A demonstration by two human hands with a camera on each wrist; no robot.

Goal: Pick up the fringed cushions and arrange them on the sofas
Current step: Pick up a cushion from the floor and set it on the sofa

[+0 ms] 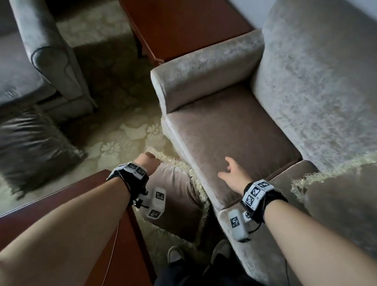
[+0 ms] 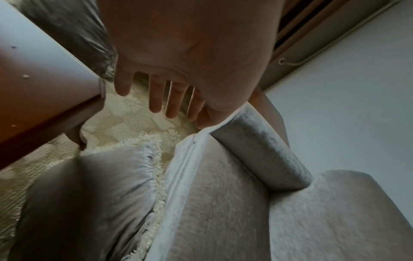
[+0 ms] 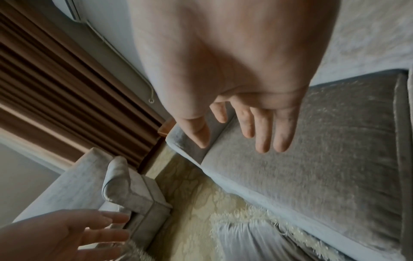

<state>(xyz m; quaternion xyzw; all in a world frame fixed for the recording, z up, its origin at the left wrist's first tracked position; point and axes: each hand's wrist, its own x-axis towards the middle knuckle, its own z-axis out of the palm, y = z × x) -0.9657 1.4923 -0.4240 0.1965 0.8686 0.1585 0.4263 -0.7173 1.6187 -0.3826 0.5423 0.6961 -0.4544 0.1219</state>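
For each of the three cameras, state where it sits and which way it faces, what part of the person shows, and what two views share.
Head: on the head, looking down at the sofa; both forearms, left hand, right hand and shoes show.
Left wrist: along the open left hand toward carpet and the fringed cushion by the sofa front.
Right wrist: along the open right hand over the sofa seat; the left hand shows low.
Shared: all three show that cushion and sofa.

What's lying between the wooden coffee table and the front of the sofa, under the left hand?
A fringed cushion stands on the carpet in that gap, leaning against the sofa front, beside the coffee table. The left hand hovers over it, open. The head and left wrist views show it.
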